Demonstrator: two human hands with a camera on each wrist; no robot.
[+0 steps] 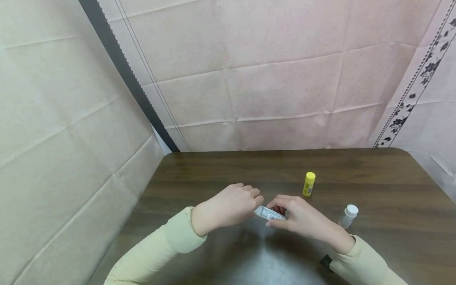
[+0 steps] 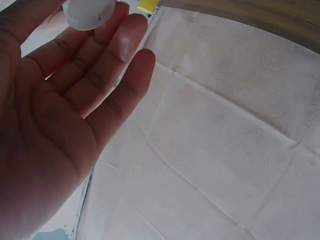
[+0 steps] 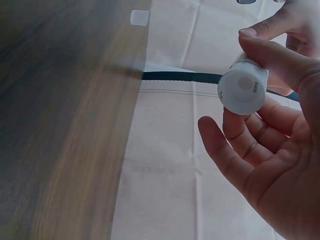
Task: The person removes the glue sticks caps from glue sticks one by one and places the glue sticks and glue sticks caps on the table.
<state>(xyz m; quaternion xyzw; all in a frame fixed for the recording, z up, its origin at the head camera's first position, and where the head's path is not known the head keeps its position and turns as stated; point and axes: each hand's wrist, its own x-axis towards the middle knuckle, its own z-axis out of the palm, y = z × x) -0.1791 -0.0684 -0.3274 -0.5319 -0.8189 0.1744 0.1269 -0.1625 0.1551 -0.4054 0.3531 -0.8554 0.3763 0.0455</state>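
Note:
Above the middle of the table, a small white tube-like container [image 1: 269,213] with fine print is held between both hands. My left hand [image 1: 233,204] pinches its left end; in the left wrist view a round white end [image 2: 90,12] shows beside the fingers. Thumb and fingers of my right hand [image 1: 299,217] grip the other end. A round white end of the container [image 3: 242,91] faces the camera in the right wrist view. What the left fingertips cover is hidden in the head view.
A yellow glue stick [image 1: 308,184] stands upright beyond the right hand. Right of that hand stands a small clear bottle [image 1: 346,220] with a white cap [image 1: 352,210]. The brown wooden table [image 1: 221,166] ends at pale cloth hangings [image 1: 278,87] behind and at the left.

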